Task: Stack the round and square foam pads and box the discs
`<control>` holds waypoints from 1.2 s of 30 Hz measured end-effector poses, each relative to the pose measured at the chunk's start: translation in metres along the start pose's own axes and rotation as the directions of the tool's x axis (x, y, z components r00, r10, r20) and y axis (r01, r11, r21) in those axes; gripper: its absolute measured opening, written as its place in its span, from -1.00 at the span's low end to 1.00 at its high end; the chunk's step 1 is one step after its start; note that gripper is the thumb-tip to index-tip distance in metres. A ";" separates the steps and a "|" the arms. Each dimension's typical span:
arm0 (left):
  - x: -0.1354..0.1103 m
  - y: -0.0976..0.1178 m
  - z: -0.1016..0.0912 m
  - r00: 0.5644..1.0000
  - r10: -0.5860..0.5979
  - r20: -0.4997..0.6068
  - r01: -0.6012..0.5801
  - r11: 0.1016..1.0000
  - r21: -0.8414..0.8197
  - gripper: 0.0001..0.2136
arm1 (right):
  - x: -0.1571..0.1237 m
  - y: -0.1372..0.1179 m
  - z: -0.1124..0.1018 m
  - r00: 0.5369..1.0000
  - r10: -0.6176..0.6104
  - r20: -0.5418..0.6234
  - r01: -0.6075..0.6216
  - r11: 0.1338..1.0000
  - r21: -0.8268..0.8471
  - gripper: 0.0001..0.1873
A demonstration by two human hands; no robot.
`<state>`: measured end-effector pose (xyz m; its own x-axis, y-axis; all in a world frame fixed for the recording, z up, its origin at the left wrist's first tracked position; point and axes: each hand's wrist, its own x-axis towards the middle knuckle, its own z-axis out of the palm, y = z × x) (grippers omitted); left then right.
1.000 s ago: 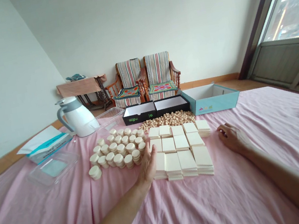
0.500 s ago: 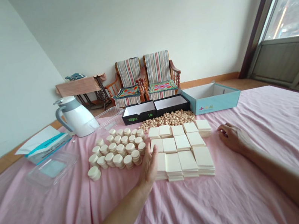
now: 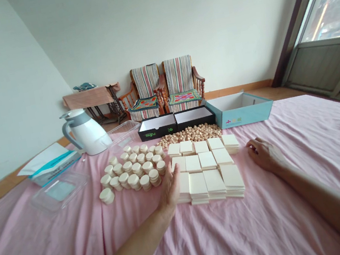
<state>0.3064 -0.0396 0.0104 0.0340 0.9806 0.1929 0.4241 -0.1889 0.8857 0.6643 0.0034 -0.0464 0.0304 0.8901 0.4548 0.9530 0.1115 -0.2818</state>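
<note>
My left hand (image 3: pixel 169 185) stands on edge against the left side of the stacked cream square tiles (image 3: pixel 207 161). Its thumb is raised and apart from the fingers, which are partly hidden. The square stacks lie in rows pushed close together, the nearest ones tallest. Left of that hand are several stacks of round cream discs (image 3: pixel 133 180) in loose rows. My right hand (image 3: pixel 265 154) rests on the pink cloth (image 3: pixel 318 155), right of the squares and apart from them. Its fingers are loosely bent with a gap between them, and nothing shows in them.
Behind the squares lies a heap of small wooden beads (image 3: pixel 195 132). Beyond it stand a black two-part box (image 3: pixel 158 133) and a light blue box (image 3: pixel 246 115). A white jug (image 3: pixel 91 134), clear plastic trays (image 3: pixel 60 193) and a plastic packet (image 3: pixel 53 166) are at left.
The square stacks sit very slightly further right, with my left hand still against them. My right hand has hardly moved. The view has tilted a little.
</note>
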 end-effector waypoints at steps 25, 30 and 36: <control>-0.002 -0.002 0.016 0.997 -0.073 -0.006 0.072 0.992 -0.105 -0.47 | 0.008 0.047 0.020 0.985 0.154 -0.074 -0.146 0.984 0.102 -0.78; -0.004 0.001 0.016 0.994 -0.106 -0.013 0.105 0.990 -0.092 -0.45 | 0.007 0.045 0.018 0.986 0.156 -0.051 -0.151 0.985 0.086 -0.80; -0.017 0.008 0.005 0.997 -0.080 -0.017 0.078 0.991 -0.112 -0.42 | 0.006 0.045 0.016 0.991 0.128 -0.046 -0.123 0.989 0.086 -0.79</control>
<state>0.3139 -0.0575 0.0122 -0.0152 0.9916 0.1284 0.3216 -0.1168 0.9397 0.7024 0.0206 -0.0704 0.1656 0.8756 0.4537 0.9125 0.0385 -0.4073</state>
